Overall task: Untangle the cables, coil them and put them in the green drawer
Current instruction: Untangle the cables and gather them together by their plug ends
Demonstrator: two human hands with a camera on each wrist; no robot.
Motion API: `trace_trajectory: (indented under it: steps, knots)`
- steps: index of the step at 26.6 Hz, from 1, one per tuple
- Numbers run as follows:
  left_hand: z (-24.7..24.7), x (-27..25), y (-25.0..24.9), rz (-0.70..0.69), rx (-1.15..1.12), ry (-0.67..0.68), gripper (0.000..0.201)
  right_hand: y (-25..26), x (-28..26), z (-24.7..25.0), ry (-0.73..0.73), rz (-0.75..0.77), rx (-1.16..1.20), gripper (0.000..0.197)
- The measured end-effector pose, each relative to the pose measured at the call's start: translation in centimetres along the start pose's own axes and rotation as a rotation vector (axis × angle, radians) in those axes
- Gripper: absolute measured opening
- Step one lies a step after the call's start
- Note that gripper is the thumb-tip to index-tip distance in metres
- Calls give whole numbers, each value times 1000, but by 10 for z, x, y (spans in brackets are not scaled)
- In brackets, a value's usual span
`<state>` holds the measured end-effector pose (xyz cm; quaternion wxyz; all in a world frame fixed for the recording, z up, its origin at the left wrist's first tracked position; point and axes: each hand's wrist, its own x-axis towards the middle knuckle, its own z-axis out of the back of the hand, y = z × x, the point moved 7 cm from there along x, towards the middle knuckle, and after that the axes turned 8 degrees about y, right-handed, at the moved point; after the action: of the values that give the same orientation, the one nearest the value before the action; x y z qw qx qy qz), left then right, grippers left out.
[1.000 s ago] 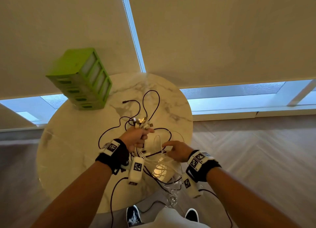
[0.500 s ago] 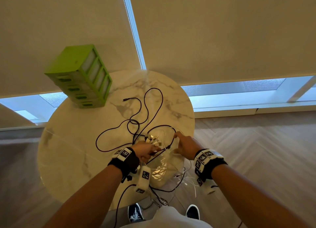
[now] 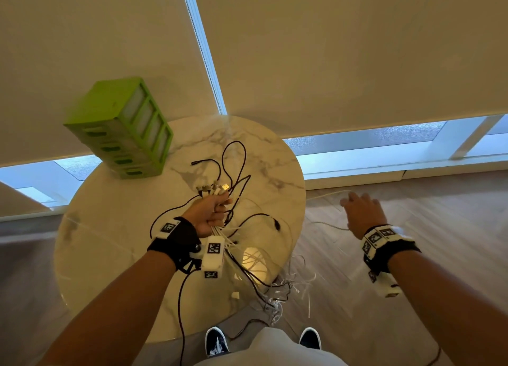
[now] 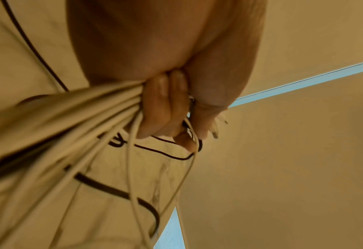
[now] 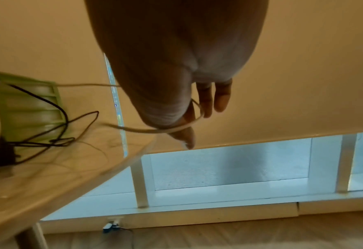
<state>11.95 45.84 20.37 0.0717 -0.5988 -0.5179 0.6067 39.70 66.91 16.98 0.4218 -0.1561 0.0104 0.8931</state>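
Note:
My left hand (image 3: 210, 214) grips a bundle of white cables (image 4: 73, 114) in a fist above the round marble table (image 3: 110, 242). Several USB plugs (image 3: 213, 189) stick out above the fist. Out past the table's right edge, my right hand (image 3: 360, 211) holds one white cable (image 5: 146, 130). The cable runs between thumb and forefinger (image 5: 186, 136); the other fingers are straight. It stretches back toward the bundle. Black cables (image 3: 233, 159) lie looped on the table. The green drawer unit (image 3: 123, 129) stands at the far left, its drawers closed.
A tangle of white and black cable (image 3: 277, 291) hangs off the table's near edge, above my shoes (image 3: 217, 341). Cream roller blinds and a low window (image 3: 371, 143) stand behind the table. Wood floor (image 3: 412, 310) lies to the right.
My right hand has swung from beside the left hand out to the right, past the table edge, drawing a white cable with it. The left fist keeps hold of the bundle.

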Motion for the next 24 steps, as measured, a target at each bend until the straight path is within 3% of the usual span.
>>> trace_trajectory:
  steps: [3,5,8,10,13,15,17,19,22,24]
  knots:
    - [12,-5,-19,-112,68,-177,27,-35,-10,10,-81,-84,-179,45]
    - [21,-12,-31,-190,98,-331,22,-53,-14,7,-21,-142,-179,38]
    - [32,-24,-44,-317,207,-563,17,-78,-17,-1,81,-298,296,25]
    - [23,-34,-56,-451,297,-626,26,-68,-10,4,85,-243,610,20]
    - [-28,-37,-70,-550,217,-417,12,-10,-4,43,36,71,993,13]
    - [-73,-40,-74,-514,99,-177,17,42,-12,84,60,313,1188,31]
    - [-111,-44,-80,-498,55,16,25,92,-29,119,176,550,1231,55]
    - [-139,-49,-87,-512,43,126,29,127,-43,131,256,705,1172,50]
    - [-168,-64,-105,-543,-18,260,32,128,-43,118,149,641,1141,14]
    - [-172,-70,-116,-563,-50,302,33,111,-32,85,153,537,1111,23]
